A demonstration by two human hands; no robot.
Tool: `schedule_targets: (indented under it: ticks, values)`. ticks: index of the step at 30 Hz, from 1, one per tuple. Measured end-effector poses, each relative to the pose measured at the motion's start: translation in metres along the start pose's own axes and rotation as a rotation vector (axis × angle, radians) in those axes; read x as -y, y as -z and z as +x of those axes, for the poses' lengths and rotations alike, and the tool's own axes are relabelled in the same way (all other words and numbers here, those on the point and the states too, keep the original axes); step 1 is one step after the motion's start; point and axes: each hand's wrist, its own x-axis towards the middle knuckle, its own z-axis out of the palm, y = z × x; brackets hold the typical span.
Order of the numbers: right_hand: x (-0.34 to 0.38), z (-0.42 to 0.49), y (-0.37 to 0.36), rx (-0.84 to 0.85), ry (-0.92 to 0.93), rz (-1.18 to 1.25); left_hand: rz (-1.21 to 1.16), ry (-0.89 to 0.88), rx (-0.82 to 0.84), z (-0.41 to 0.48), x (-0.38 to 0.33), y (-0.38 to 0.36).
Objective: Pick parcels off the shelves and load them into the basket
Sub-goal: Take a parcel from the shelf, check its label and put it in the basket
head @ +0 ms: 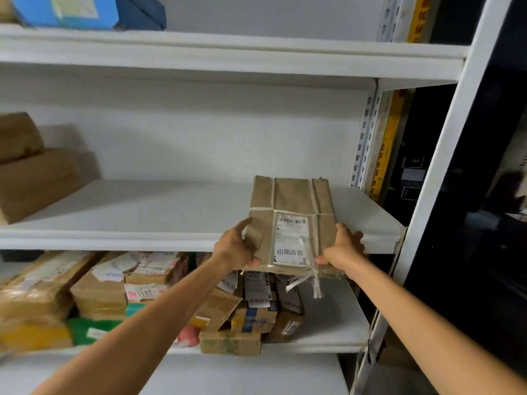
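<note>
A brown paper parcel [288, 203], tied with pale plastic string and bearing a white label [292, 240], sits right of centre in the frame. Its near end juts past the front edge of the white middle shelf [142, 206]. The left hand [235, 248] grips the parcel's near left corner, forefinger stretched along the side. The right hand [343, 246] grips the near right corner, thumb on top. Below, at lower left, many stacked parcels [114, 289] crowd the lower shelf. Brown boxes [28, 172] sit at far left, and a blue box [65, 10] at upper left.
</note>
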Motion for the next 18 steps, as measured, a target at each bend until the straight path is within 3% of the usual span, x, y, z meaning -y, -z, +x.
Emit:
schedule_targets:
  ticks: [4, 13, 18]
  values:
    - [-0.012, 0.003, -0.009, -0.034, 0.056, 0.137, -0.002, -0.025, -0.039, -0.001, 0.004, -0.004]
    - [-0.017, 0.004, -0.014, -0.012, 0.076, 0.346, -0.185, -0.062, 0.06, -0.007, 0.004, 0.005]
    - [-0.024, 0.005, -0.012, 0.006, 0.082, 0.464, -0.4, 0.009, -0.062, -0.003, 0.002, 0.002]
